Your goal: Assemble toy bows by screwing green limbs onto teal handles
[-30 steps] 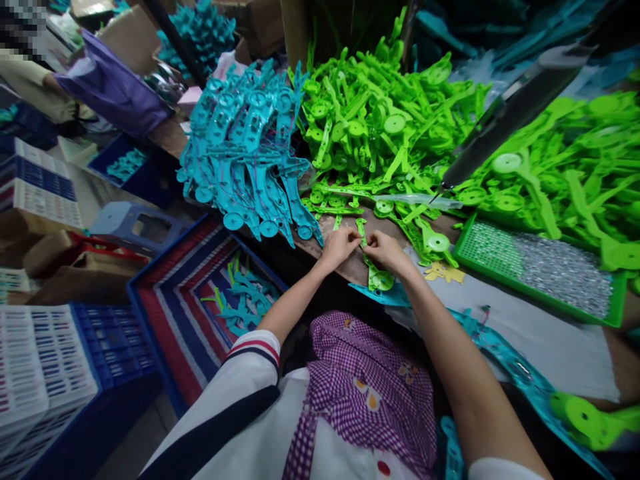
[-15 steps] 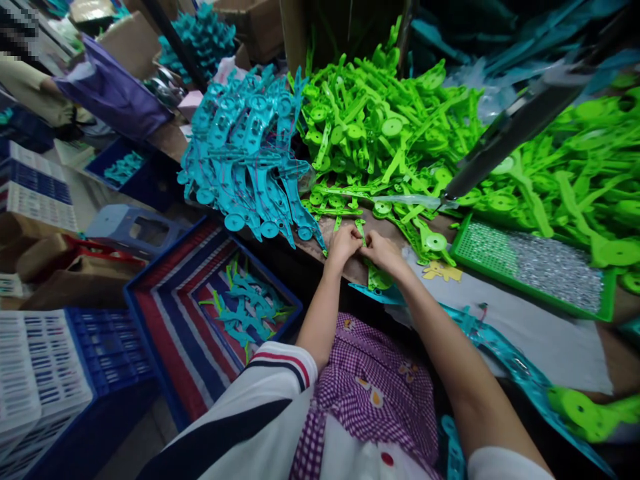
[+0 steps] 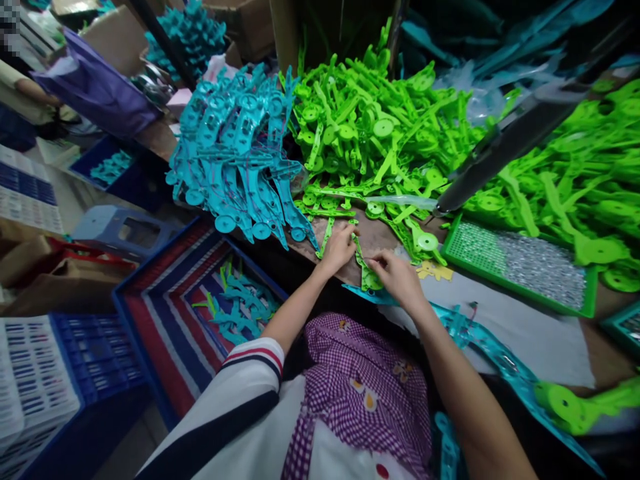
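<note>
On the near edge of the bench, a slim light-green plastic part (image 3: 361, 257) lies between my two hands. My left hand (image 3: 340, 247) is closed at its upper end, fingertips curled onto it. To the right, my right hand (image 3: 397, 277) pinches beside the part's lower half; a thin dark strand shows at its fingertips, too fine to name. Under the part's lower end is a long teal plastic piece (image 3: 500, 353), which runs right along the bench edge to a green rounded piece (image 3: 565, 407). A yellow flat part (image 3: 434, 270) lies near my right hand.
Piled green parts (image 3: 380, 127) and stacked teal parts (image 3: 235, 153) stand behind my hands. A dark powered screwdriver (image 3: 510, 147) slants down at right above a green tray (image 3: 520, 293) of small metal pieces. At lower left is a blue-rimmed bin (image 3: 165, 393) with teal and green parts.
My hands were together at the green part. Now they are apart: the right has moved right and down, and the left stays at the part's upper end.
</note>
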Available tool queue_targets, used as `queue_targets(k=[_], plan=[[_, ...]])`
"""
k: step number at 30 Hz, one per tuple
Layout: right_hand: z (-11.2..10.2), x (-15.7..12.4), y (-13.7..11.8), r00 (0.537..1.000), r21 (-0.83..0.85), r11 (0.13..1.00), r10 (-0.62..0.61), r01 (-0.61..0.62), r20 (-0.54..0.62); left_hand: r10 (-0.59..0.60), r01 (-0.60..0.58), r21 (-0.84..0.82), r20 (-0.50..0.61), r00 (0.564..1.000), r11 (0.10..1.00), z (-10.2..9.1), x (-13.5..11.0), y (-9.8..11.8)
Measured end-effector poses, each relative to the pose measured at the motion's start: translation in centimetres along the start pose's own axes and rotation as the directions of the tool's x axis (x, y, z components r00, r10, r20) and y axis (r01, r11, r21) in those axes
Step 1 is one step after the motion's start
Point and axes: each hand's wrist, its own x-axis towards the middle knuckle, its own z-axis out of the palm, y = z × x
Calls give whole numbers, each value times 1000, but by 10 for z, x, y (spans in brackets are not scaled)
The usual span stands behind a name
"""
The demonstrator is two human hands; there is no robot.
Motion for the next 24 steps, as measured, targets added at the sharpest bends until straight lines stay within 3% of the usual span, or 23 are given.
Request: queue_targets(k=[5, 11, 15, 24], plan=[[9, -20, -12, 995, -57, 998, 1, -7, -100, 112, -116, 29, 122, 986, 993, 3, -1, -3], [19, -22, -14, 984, -141, 980, -156, 144, -82, 158, -150, -58, 173, 972, 987, -4, -4, -8], [21, -22, -13, 986, -256, 957, -156, 139, -49, 208, -191, -98, 212, 955, 977, -10, -9, -11], [10, -20, -14, 985, -339, 925, -149, 170, 87, 188, -159, -122, 287, 939, 980, -11, -10, -14]])
